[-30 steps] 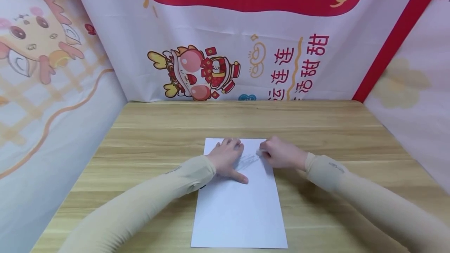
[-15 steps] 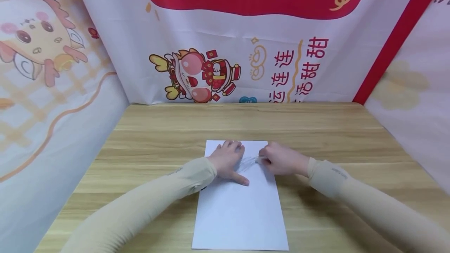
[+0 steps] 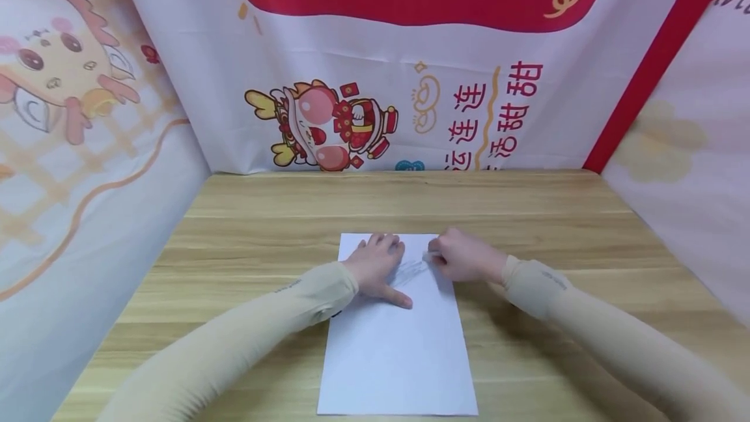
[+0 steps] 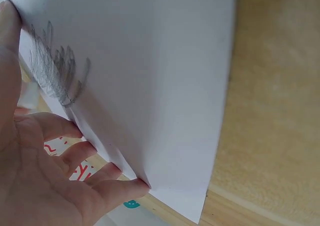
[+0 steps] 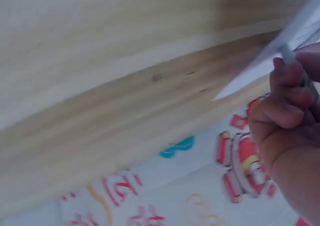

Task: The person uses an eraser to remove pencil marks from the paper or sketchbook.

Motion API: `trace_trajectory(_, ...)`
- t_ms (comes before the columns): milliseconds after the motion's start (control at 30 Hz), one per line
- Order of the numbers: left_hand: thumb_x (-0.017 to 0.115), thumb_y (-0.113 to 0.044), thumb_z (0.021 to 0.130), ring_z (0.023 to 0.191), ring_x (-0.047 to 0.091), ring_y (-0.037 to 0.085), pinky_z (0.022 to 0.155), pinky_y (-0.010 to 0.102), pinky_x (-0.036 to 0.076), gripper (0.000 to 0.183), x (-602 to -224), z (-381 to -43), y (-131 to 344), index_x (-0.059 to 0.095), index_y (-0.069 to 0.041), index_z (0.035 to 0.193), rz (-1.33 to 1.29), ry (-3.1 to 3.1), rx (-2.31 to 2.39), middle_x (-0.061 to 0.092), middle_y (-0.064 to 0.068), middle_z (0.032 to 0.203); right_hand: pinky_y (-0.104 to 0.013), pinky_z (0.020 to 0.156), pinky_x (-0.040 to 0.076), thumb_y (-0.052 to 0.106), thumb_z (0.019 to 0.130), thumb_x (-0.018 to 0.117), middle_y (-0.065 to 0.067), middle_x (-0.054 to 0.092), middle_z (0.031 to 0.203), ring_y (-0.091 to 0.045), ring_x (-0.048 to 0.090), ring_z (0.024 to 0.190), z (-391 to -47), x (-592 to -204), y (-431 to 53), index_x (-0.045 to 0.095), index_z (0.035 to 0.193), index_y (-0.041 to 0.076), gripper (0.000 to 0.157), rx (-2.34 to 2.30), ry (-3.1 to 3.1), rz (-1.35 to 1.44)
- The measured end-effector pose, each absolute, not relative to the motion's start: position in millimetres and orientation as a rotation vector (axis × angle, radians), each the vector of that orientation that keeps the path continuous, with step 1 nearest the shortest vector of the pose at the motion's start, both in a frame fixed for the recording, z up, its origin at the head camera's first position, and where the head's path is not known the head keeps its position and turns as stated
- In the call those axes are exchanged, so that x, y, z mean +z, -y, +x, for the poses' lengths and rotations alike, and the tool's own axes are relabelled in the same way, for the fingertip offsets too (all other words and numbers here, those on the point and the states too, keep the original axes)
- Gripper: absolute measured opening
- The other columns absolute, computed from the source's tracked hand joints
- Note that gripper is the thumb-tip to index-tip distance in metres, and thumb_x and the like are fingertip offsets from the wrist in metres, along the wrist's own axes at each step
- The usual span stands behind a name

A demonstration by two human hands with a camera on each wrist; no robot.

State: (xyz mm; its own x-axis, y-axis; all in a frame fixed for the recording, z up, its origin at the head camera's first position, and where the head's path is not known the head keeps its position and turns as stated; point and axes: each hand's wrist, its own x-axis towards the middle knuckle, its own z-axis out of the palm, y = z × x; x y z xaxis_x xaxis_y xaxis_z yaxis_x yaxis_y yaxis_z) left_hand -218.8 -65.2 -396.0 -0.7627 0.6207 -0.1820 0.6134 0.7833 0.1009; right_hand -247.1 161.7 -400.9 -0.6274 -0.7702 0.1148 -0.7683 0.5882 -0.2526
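Observation:
A white sheet of paper (image 3: 398,357) lies lengthwise on the wooden table. My left hand (image 3: 373,269) rests flat across its upper left part, fingers spread and thumb stretched to the right. Between thumb and fingers, the left wrist view shows a patch of grey pencil scribble (image 4: 52,71). At the sheet's upper right edge, my right hand (image 3: 465,256) pinches a small whitish eraser (image 4: 29,95) against the paper, at the right end of the scribble. In the right wrist view the curled fingers (image 5: 287,108) cover much of the eraser.
The wooden table (image 3: 246,239) extends around the paper on all sides. A white printed cloth (image 3: 363,44) with red lettering and a cartoon figure hangs behind its far edge. More printed cloth (image 3: 135,213) hangs along the left side, and also along the right.
The right hand shifts slightly toward me and then back away, with the eraser still pinched. The left hand stays in place on the paper.

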Motion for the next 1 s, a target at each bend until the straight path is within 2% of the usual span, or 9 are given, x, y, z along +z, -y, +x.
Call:
trace_trajectory(133,0.065,-0.080,0.070,0.138,0.027,0.038,0.105,0.059,0.031,0.116,-397,-218,68,0.035,-0.004,0.151,0.983,-2.775,0.055,0.031,0.016,0.153,-0.022,0.045,0.034,-0.002,0.084,0.063,0.008,0.041,0.056,-0.004,0.037,0.048,-248,-398,-161,0.060,0.070,0.011,0.019,-0.476,-2.714,-1.368)
trace_trajectory(333,0.064,-0.081,0.069,0.139,0.026,0.036,0.106,0.059,0.030,0.116,-400,-220,67,0.034,-0.005,0.152,0.960,-2.784,0.042,0.029,0.015,0.155,-0.023,0.046,0.037,-0.001,0.084,0.065,0.008,0.047,0.059,-0.004,0.041,0.050,-248,-399,-162,0.065,0.077,0.010,0.013,-0.485,-2.747,-1.373)
trace_trajectory(533,0.062,-0.082,0.069,0.139,0.025,0.037,0.106,0.059,0.030,0.118,-401,-222,66,0.032,-0.005,0.153,0.961,-2.769,0.028,0.028,0.015,0.156,-0.021,0.046,0.038,-0.001,0.085,0.065,0.009,0.047,0.058,-0.003,0.041,0.049,-248,-402,-160,0.065,0.074,0.011,0.016,-0.481,-2.722,-1.389)
trace_trajectory(767,0.061,-0.084,0.068,0.138,0.025,0.038,0.106,0.059,0.031,0.119,-406,-223,66,0.032,-0.005,0.153,0.985,-2.771,0.033,0.028,0.016,0.155,-0.022,0.043,0.036,0.001,0.085,0.063,0.010,0.040,0.054,-0.004,0.038,0.046,-245,-401,-163,0.062,0.070,0.013,0.019,-0.475,-2.661,-1.407)
trace_trajectory(1000,0.062,-0.083,0.069,0.139,0.024,0.038,0.106,0.060,0.030,0.119,-404,-222,64,0.031,-0.005,0.153,0.971,-2.767,0.038,0.027,0.015,0.156,-0.022,0.047,0.037,-0.004,0.080,0.063,0.009,0.046,0.059,-0.005,0.040,0.051,-251,-405,-165,0.057,0.069,0.014,0.023,-0.460,-2.790,-1.403)
